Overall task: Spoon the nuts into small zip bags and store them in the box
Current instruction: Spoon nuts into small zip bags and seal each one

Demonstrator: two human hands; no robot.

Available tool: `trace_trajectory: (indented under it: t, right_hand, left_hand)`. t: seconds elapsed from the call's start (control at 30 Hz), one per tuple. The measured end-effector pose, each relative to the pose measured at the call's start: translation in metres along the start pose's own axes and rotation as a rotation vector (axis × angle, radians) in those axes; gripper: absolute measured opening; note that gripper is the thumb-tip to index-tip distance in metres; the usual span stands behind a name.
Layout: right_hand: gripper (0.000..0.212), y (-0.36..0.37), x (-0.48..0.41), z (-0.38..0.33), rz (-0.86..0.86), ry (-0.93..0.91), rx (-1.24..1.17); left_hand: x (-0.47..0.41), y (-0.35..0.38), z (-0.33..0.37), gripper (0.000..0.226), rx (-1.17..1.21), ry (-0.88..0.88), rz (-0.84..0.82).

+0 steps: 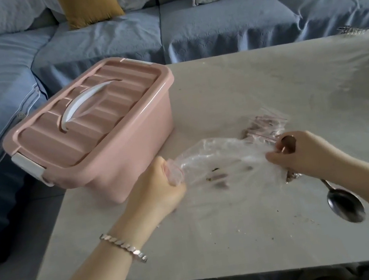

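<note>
A large clear plastic bag (221, 160) lies stretched on the table between my hands, with a few nuts (219, 179) left inside. My left hand (162, 187) grips its left end. My right hand (303, 154) pinches its right edge and also holds a metal spoon (344, 204), whose bowl points down toward me. Small zip bags (265, 125) with nuts in them lie just behind my right hand. The pink box (94, 135) stands at the left of the table, its lid with a white handle closed.
The pale table (243, 86) carries crumbs near the spoon. A blue sofa (207, 21) with a mustard cushion and a pale cushion runs behind and to the left. The box overhangs the table's left corner.
</note>
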State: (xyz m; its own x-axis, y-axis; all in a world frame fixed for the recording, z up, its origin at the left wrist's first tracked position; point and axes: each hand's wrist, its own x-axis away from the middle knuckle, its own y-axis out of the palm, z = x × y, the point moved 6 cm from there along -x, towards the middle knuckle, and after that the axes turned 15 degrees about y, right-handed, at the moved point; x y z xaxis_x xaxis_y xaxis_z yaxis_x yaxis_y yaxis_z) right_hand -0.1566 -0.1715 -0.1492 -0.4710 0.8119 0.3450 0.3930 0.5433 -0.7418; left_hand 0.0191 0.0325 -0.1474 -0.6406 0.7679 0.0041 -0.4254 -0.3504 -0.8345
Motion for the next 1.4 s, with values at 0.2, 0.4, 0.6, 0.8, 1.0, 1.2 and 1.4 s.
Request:
trace_trajectory:
  t: [0.2,0.4,0.6,0.8,1.0,1.2,1.4]
  right_hand:
    - [0.044,-0.031,0.011,0.001,0.169,0.016,-0.099]
    - [0.051,-0.094,0.031,-0.014,0.361,-0.170,-0.256]
    - [0.040,-0.085,0.052,-0.028,0.233,-0.449,-0.565]
    - [0.035,-0.035,0.049,-0.031,0.053,-0.602,-0.231]
    - [0.012,-0.011,0.040,-0.022,-0.014,-0.623,-0.171]
    - [0.017,0.017,0.047,-0.004,-0.183,-0.550,-0.254]
    - [0.014,0.014,0.045,0.004,-0.071,-0.454,-0.367]
  left_hand:
    - [0.000,0.037,-0.004,0.039,0.307,-0.078,0.043]
    - [-0.013,0.076,0.004,0.020,0.678,-0.314,-0.042]
    - [-0.014,0.073,0.018,0.027,0.833,-0.394,-0.204]
    - [-0.009,0.053,0.031,0.030,0.997,-0.310,-0.320]
    - [-0.008,0.035,0.017,0.027,0.885,-0.267,-0.227]
    - [-0.005,0.052,-0.005,0.017,0.624,-0.204,-0.141]
    - [-0.008,0.083,-0.007,0.028,0.582,-0.226,-0.060]
